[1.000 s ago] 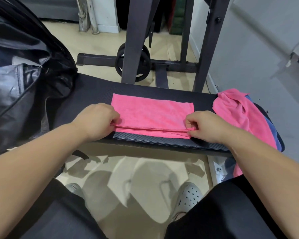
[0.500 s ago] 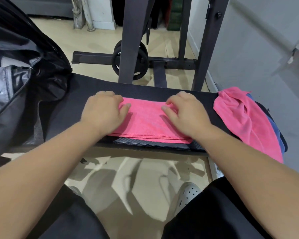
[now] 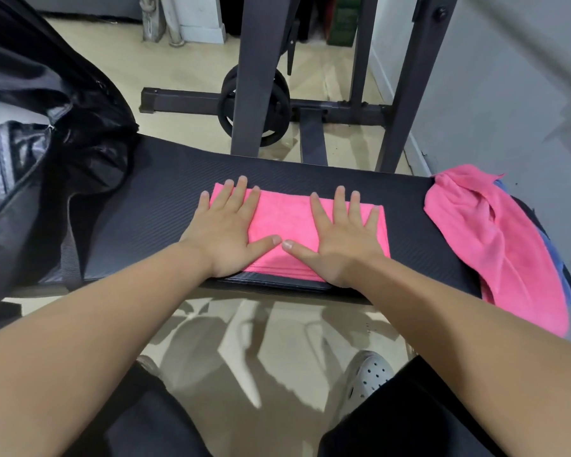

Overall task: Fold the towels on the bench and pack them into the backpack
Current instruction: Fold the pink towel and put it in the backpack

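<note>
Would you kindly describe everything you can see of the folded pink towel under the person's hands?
The folded pink towel is a bright pink, soft-looking cloth, folded into a flat, layered rectangle. It lies on the black ribbed bench pad, its near edge along the pad's front edge. The left hand and right hand press flat on it with fingers spread, thumbs nearly meeting at its middle. It lies apart from the crumpled pink towel to the right.

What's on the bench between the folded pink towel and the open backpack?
Head view: only bare black bench padding lies between the folded pink towel and the backpack. The left hand overlaps the towel's left edge.
</note>
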Demonstrator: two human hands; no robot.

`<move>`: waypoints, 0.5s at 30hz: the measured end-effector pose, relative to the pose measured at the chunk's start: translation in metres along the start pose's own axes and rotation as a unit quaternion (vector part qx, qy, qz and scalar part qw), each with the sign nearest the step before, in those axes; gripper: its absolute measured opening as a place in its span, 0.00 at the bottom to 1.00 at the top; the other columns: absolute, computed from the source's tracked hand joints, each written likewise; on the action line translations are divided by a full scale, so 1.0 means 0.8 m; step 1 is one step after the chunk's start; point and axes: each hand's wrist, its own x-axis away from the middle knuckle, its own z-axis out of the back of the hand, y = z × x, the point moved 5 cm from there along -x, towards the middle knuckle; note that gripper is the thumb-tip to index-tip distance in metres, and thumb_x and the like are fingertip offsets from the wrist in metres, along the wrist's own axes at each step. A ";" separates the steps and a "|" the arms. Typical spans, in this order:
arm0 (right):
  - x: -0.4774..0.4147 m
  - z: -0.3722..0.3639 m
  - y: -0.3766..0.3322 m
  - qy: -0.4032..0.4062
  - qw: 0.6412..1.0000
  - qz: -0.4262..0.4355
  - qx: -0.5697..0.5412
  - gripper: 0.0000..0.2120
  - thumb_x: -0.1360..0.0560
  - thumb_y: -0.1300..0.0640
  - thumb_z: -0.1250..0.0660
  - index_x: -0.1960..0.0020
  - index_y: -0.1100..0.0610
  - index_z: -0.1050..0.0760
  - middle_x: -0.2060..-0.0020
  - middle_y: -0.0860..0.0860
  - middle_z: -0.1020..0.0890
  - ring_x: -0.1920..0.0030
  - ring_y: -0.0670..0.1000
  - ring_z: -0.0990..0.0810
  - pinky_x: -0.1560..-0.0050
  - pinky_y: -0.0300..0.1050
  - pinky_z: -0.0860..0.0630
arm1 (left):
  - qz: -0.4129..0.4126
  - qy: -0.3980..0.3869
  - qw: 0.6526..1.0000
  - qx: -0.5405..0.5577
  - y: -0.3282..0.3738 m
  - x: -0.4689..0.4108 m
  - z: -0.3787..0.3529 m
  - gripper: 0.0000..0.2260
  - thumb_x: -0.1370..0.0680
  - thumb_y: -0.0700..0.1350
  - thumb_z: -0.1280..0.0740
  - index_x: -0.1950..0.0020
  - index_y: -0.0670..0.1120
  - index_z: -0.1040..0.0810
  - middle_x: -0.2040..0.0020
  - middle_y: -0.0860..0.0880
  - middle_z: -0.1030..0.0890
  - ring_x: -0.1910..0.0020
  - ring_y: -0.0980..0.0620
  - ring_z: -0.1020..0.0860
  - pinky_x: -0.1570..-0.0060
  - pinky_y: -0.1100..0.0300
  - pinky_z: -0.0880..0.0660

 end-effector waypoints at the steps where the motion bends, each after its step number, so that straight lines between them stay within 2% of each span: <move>1: 0.000 0.000 0.001 0.003 1.000 -0.002 0.000 0.54 0.36 0.16 0.64 0.20 0.44 0.69 0.21 0.58 0.68 0.22 0.63 0.72 0.26 0.72 0.67 | -0.001 0.000 1.000 0.003 0.000 -0.001 -0.001 0.46 0.28 0.76 0.59 0.18 0.49 0.62 0.19 0.46 0.64 0.20 0.46 0.63 0.22 0.39 0.59; 7: 0.001 0.000 0.000 0.007 1.000 0.005 -0.011 0.57 0.39 0.13 0.63 0.19 0.44 0.68 0.21 0.59 0.67 0.22 0.64 0.72 0.28 0.75 0.66 | -0.003 0.019 0.999 0.043 -0.001 0.002 0.002 0.46 0.27 0.76 0.55 0.18 0.49 0.58 0.18 0.47 0.60 0.19 0.47 0.60 0.22 0.41 0.57; 9: 0.002 0.002 0.000 0.009 1.000 0.006 -0.013 0.56 0.38 0.14 0.63 0.19 0.44 0.67 0.21 0.59 0.67 0.22 0.64 0.71 0.29 0.76 0.66 | 0.000 0.056 0.995 0.077 -0.003 0.007 0.007 0.45 0.25 0.74 0.50 0.17 0.47 0.53 0.17 0.46 0.54 0.19 0.45 0.55 0.21 0.41 0.54; 11: 0.003 0.010 -0.004 0.024 0.999 0.017 -0.023 0.55 0.36 0.15 0.63 0.19 0.45 0.66 0.20 0.57 0.66 0.22 0.63 0.70 0.28 0.75 0.67 | 0.016 0.122 0.987 0.106 -0.007 0.013 0.018 0.40 0.22 0.68 0.43 0.19 0.43 0.43 0.19 0.43 0.44 0.20 0.42 0.45 0.22 0.42 0.46; 13: 0.006 0.021 -0.016 0.055 0.997 0.044 -0.034 0.54 0.34 0.16 0.61 0.18 0.47 0.64 0.20 0.55 0.66 0.21 0.60 0.70 0.27 0.74 0.67 | 0.053 0.190 0.975 0.106 -0.018 0.020 0.035 0.32 0.22 0.63 0.38 0.27 0.41 0.32 0.28 0.40 0.31 0.29 0.37 0.33 0.31 0.43 0.33; 15: 0.008 0.029 -0.031 0.080 0.994 0.069 -0.038 0.53 0.32 0.17 0.61 0.18 0.49 0.63 0.20 0.54 0.66 0.21 0.58 0.71 0.27 0.72 0.68 | 0.104 0.209 0.969 0.082 -0.031 0.023 0.047 0.27 0.22 0.61 0.35 0.36 0.40 0.27 0.38 0.39 0.27 0.39 0.36 0.28 0.41 0.42 0.27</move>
